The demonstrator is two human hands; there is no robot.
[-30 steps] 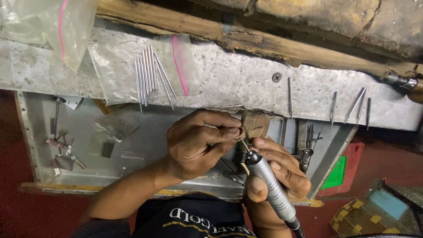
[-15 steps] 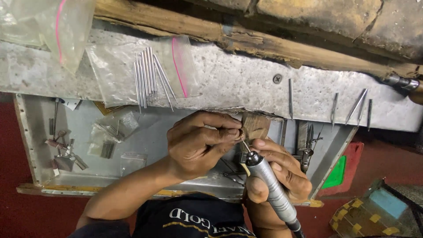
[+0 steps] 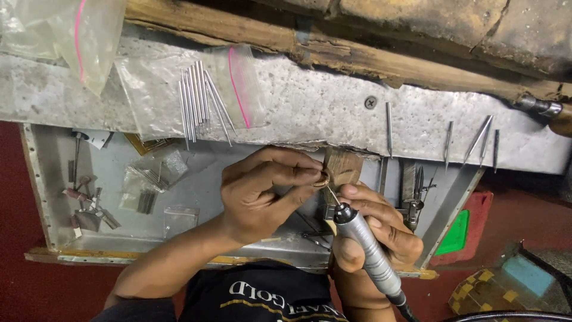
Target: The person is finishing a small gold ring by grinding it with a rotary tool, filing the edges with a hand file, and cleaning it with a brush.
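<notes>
At frame centre, your left hand (image 3: 262, 194) pinches a small gold ring (image 3: 322, 180) against the wooden peg (image 3: 341, 168); your right hand (image 3: 375, 229) grips the rotary handpiece (image 3: 363, 247), burr at the ring. Grinding step; next, steady, light pressure.

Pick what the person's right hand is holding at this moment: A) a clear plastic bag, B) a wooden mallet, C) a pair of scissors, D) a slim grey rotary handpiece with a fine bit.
D: the right hand grips a slim grey rotary handpiece, its fine bit aimed at the small ring pinched in the left hand.
</notes>
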